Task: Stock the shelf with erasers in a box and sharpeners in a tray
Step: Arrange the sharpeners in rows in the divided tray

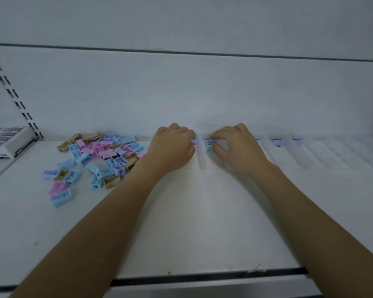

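A clear plastic tray [332, 153] with slot columns lies on the white shelf at the back right. My right hand [237, 147] pinches a blue sharpener [209, 144] at a slot near the tray's left end. My left hand [172, 145] is curled just left of it, holding a purple and a pink sharpener [194, 143] at its fingertips. A loose pile of blue, pink, purple and tan sharpeners [99, 155] lies to the left. Two purple sharpeners [277, 141] sit in slots further right.
A white box of erasers [9, 143] stands at the far left by the slotted upright [15, 97]. The shelf's front edge [202, 276] runs along the bottom. The back wall rises directly behind the tray.
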Demonstrator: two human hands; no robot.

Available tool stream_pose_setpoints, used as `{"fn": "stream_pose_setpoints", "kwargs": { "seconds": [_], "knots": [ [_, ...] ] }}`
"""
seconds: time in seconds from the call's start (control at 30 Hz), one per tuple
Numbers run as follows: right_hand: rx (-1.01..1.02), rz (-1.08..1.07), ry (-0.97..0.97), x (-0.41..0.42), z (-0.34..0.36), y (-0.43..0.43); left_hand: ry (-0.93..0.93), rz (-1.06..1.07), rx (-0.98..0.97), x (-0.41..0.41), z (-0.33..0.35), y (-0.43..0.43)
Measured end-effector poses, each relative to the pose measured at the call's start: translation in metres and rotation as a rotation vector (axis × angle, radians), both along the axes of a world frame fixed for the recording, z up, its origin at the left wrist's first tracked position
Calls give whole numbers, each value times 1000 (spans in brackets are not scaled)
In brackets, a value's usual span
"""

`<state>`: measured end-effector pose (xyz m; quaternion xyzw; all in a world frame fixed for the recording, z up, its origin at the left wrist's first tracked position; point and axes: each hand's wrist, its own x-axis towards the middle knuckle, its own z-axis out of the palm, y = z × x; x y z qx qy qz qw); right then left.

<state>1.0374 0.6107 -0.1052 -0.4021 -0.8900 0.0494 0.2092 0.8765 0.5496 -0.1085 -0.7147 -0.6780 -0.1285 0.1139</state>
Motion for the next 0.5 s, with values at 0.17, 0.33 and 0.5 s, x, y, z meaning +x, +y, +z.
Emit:
{"fn": "stream_pose_setpoints", "kwargs": {
  "seconds": [0.17,0.33,0.5],
  "knots": [
    [-53,21,-100,1,-4,0,9,57,-138,1,0,-1],
    [-26,13,-60,1,0,-4,34,59,-97,-1,0,0],
    [-4,-16,-51,1,0,-4,46,27,-104,0,4,-3]
  ]
}}
